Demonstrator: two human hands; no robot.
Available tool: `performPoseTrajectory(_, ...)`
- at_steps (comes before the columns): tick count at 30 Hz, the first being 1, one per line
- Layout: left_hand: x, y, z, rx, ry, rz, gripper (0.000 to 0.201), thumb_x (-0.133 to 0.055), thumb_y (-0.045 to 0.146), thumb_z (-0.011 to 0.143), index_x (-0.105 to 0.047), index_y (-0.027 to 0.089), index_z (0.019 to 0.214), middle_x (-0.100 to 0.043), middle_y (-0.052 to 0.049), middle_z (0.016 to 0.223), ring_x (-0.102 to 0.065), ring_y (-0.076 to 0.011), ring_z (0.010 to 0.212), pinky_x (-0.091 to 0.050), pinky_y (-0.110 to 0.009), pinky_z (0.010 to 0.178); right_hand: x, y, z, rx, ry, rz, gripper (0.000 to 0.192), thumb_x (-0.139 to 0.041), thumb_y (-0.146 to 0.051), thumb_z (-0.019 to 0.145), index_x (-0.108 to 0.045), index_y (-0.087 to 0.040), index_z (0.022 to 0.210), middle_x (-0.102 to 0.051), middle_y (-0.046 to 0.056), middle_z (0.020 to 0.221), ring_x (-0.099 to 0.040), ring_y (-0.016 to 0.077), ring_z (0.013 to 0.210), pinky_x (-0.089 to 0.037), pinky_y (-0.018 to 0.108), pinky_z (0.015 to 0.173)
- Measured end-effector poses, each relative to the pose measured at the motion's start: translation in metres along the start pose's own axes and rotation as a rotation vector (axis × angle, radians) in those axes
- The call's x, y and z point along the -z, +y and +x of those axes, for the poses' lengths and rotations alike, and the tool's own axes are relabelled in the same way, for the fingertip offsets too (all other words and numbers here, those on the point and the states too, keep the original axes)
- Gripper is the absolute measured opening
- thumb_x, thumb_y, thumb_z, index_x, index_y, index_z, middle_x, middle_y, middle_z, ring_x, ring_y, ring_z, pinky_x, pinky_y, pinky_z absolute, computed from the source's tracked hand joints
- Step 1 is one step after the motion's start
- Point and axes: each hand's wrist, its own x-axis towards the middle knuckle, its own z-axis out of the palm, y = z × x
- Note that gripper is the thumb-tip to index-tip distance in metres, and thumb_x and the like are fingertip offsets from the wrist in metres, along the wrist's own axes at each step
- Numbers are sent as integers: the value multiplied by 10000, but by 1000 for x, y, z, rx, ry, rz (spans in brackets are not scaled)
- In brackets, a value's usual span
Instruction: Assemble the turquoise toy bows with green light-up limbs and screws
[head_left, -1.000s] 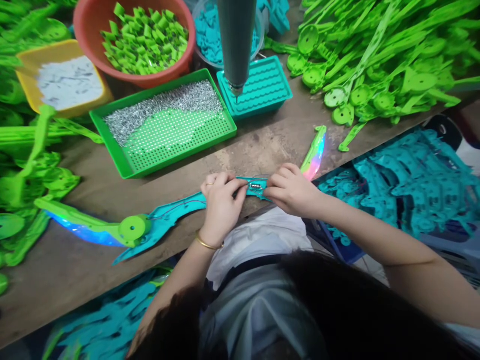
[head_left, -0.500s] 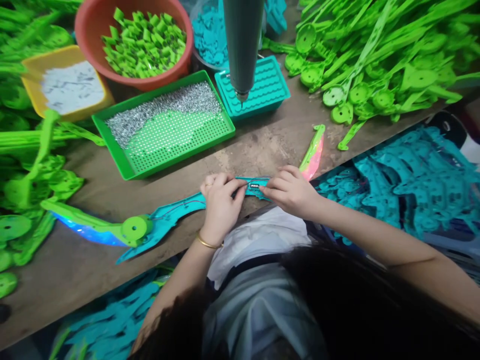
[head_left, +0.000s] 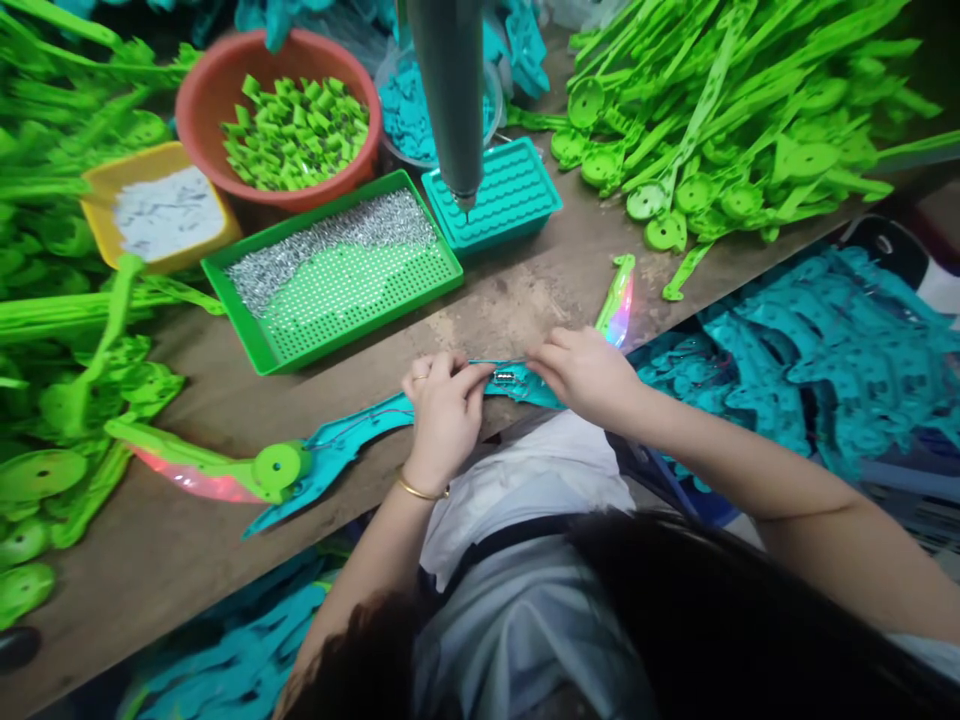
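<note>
Where fingertips (head_left: 480, 374) pinch: teal toy piece (head_left: 352, 440), seemingly both hands.

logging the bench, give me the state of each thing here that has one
left hand: pinching the teal toy piece by its small metal part
right hand: fingers pressed on the same piece
teal toy piece: flat on the table, glowing red at its green end
green tray: partly filled with screws
orange bowl: full of green clips
hanging screwdriver: untouched, tip down

I see a long teal toy blade (head_left: 352, 440) lying flat, a small metal part (head_left: 504, 377) between my fingers (head_left: 469, 378).
</note>
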Motion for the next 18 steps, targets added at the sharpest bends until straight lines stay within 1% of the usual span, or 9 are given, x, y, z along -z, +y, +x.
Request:
performPoseTrajectory(2,-1,0,0,-8,6,2,227,-520,275,907,-731,298,989,-611,-70,976,-460,-255,988,-316,-405,807,4,-4,0,-12,-57,-47,315,-416,-305,974,-686,-145,953,-645,89,830,-568,205,736,-281,329,660)
performPoseTrajectory(5,-1,0,0,-7,7,2,229,-516,284,909,-728,295,994,-608,-73,981,-454,-260,998,-312,-408,817,6,-9,-3,-32,-90,-88,308,-413,-289,972,-674,-134,918,-647,88,825,-563,203,724,-251,331,663)
performPoseTrajectory(8,-1,1,-1,0,-2,9,242,-500,276,916,-723,296,1007,-605,-72,982,-451,-261,1002,-313,-409,827,3,-12,-7,-10,-99,-128,287,-420,-257,963,-666,-130,889,-642,84,788,-555,198,704,-228,335,660)
performPoseTrajectory(11,0,2,-1,0,-6,19,246,-494,266,920,-720,298,1013,-602,-68,985,-450,-260,1002,-314,-407,833,-1,-13,-10,31,-73,-159,271,-439,-246,949,-663,-132,848,-633,81,759,-536,195,675,-212,340,657)
performPoseTrajectory(16,0,1,0,-2,-2,17,233,-507,271,916,-720,291,1007,-602,-66,986,-449,-257,1003,-313,-403,831,-8,-12,-11,84,37,-176,247,-459,-233,938,-651,-145,810,-609,68,730,-503,197,661,-211,344,664)
performPoseTrajectory(18,0,1,0,1,-3,12,230,-508,273,915,-722,289,999,-606,-67,988,-448,-257,1006,-312,-403,830,-10,-12,-11,102,58,-209,238,-475,-206,924,-652,-144,777,-598,70,713,-477,195,649,-202,348,659)
